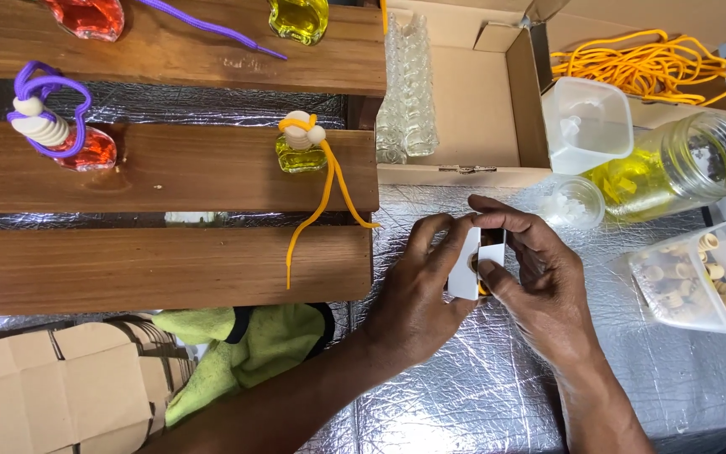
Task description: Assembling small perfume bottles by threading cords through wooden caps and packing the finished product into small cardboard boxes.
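My left hand (pixel 413 294) and my right hand (pixel 539 286) both grip a small white cardboard box (pixel 465 267) over the foil-covered table (pixel 481 395). A bit of yellow shows at the box's open flap between my thumbs. On the wooden slats (pixel 161 168) to the left stands a small bottle of yellow liquid (pixel 300 145) with a wooden cap and a yellow cord. A red-liquid bottle with a purple cord (pixel 56 126) stands farther left.
An open cardboard carton (pixel 472 101) holds several empty glass bottles (pixel 407 84). At the right are a jar of yellow liquid (pixel 682 168), a white tub (pixel 586 122), a small round cup (pixel 575 202), a tub of wooden caps (pixel 703 277), and yellow cords (pixel 644 63). A green cloth (pixel 245 349) lies below.
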